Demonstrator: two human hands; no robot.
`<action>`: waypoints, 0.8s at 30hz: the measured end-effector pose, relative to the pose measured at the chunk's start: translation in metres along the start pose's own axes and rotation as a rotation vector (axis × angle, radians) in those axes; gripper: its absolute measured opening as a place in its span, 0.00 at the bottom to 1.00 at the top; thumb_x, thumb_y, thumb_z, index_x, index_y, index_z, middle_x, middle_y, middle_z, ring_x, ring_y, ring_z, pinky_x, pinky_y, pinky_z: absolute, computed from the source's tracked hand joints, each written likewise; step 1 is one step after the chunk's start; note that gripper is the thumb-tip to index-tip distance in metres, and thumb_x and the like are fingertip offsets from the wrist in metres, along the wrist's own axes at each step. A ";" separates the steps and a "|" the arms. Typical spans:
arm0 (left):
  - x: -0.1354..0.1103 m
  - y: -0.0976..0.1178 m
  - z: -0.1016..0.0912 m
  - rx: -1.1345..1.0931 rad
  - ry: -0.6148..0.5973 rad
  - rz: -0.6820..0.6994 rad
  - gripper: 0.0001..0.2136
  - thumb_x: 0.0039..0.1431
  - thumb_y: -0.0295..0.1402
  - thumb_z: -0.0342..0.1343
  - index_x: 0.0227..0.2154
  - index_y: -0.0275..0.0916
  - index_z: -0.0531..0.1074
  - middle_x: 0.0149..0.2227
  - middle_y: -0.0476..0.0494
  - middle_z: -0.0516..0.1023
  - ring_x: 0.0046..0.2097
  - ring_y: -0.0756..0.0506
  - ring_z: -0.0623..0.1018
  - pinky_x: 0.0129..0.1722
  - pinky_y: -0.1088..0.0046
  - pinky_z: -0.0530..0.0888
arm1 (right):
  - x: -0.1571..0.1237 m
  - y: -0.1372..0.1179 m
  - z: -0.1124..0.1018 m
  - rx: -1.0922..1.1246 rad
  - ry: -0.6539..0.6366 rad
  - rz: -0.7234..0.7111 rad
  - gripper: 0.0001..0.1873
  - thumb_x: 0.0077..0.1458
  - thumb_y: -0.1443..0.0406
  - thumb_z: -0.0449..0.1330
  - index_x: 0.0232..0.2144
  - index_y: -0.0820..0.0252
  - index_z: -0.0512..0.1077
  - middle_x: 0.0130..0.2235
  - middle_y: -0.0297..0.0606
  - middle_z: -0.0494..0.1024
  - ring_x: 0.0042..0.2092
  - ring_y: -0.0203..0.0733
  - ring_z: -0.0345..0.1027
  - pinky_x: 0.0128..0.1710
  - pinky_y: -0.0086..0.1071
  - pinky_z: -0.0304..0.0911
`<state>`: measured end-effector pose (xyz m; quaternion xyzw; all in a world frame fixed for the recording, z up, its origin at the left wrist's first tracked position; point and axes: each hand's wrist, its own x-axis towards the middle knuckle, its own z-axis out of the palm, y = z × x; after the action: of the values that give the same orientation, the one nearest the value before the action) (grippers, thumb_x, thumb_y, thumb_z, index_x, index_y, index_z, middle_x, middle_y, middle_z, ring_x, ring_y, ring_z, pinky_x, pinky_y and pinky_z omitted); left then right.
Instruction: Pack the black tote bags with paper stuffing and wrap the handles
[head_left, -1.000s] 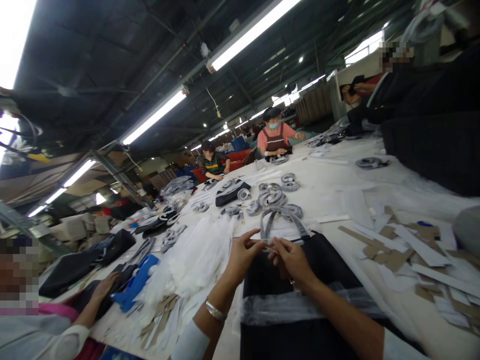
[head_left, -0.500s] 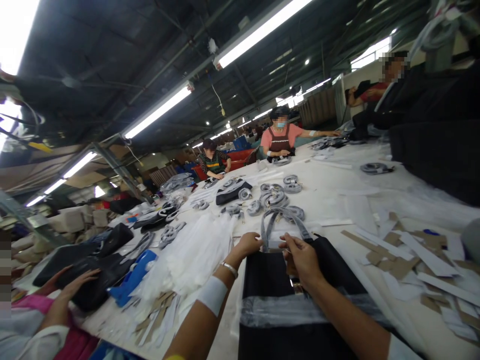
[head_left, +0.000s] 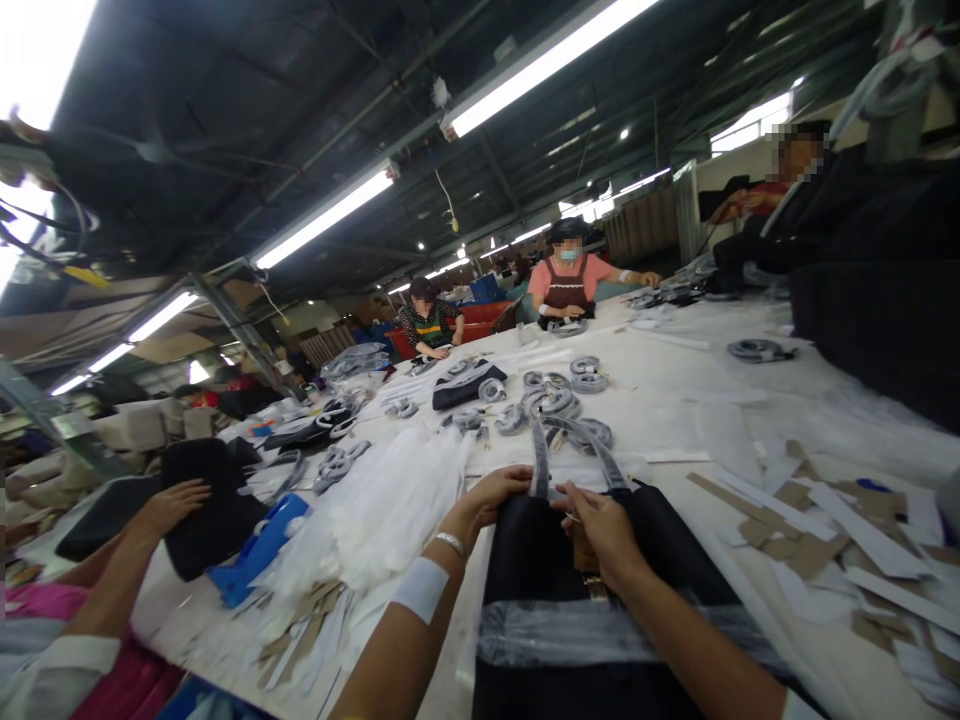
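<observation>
A black handbag (head_left: 525, 560) lies in front of me on the table, with a band of clear plastic film (head_left: 540, 632) across its body. Its two handles are wrapped in grey covering; one handle (head_left: 540, 455) rises beside my left hand (head_left: 501, 494). The fingers of that hand are closed at the bag's top edge, by the handle's base. My right hand (head_left: 604, 530) is in a pinch over the middle of the opening; a small whitish bit shows at the fingertips, too small to name. Beneath it hangs a tan strap (head_left: 585, 550) with a gold-coloured clasp (head_left: 596, 586), partly hidden.
Coiled grey-wrapped straps (head_left: 551, 395) lie beyond the bag. White plastic sheets (head_left: 390, 500) and a blue object (head_left: 259, 550) are at left, cardboard and paper strips (head_left: 832, 530) at right. A co-worker's hand (head_left: 174, 505) holds a black piece at left; other people work across the table.
My right hand has moved slightly down, uncovering more of the tan strap and clasp. The handles stand further apart. The co-worker at left has raised a black piece.
</observation>
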<state>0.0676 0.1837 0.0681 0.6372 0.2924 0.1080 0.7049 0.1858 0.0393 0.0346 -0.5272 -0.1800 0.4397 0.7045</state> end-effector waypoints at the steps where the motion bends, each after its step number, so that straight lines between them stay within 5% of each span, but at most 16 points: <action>1: 0.000 0.001 0.001 -0.008 -0.031 0.005 0.22 0.45 0.33 0.69 0.45 0.35 0.77 0.41 0.38 0.81 0.39 0.45 0.80 0.43 0.72 0.74 | 0.000 0.000 0.001 0.001 -0.009 0.013 0.15 0.61 0.59 0.59 0.42 0.66 0.77 0.31 0.42 0.82 0.20 0.31 0.68 0.19 0.22 0.63; 10: 0.006 0.004 0.007 0.086 -0.165 -0.056 0.26 0.40 0.33 0.72 0.46 0.35 0.77 0.39 0.37 0.82 0.38 0.41 0.80 0.41 0.66 0.73 | -0.004 0.000 0.005 0.060 -0.125 0.054 0.13 0.60 0.60 0.61 0.41 0.66 0.77 0.27 0.41 0.81 0.18 0.29 0.66 0.17 0.21 0.62; 18: -0.019 0.010 -0.017 0.156 0.169 0.079 0.17 0.45 0.34 0.69 0.39 0.34 0.79 0.32 0.44 0.80 0.37 0.47 0.76 0.41 0.71 0.69 | -0.003 0.005 0.005 0.089 -0.158 -0.023 0.21 0.49 0.62 0.69 0.46 0.61 0.74 0.32 0.40 0.82 0.32 0.41 0.78 0.28 0.29 0.73; 24: -0.059 0.017 -0.027 0.016 0.242 0.130 0.20 0.49 0.36 0.68 0.45 0.34 0.76 0.34 0.42 0.79 0.41 0.46 0.77 0.46 0.69 0.70 | 0.002 0.011 0.006 0.006 -0.195 -0.103 0.28 0.40 0.68 0.69 0.47 0.61 0.72 0.37 0.42 0.83 0.36 0.46 0.79 0.33 0.33 0.75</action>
<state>0.0093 0.1782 0.0997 0.6428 0.3341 0.2272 0.6508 0.1777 0.0447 0.0266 -0.4699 -0.2731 0.4527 0.7069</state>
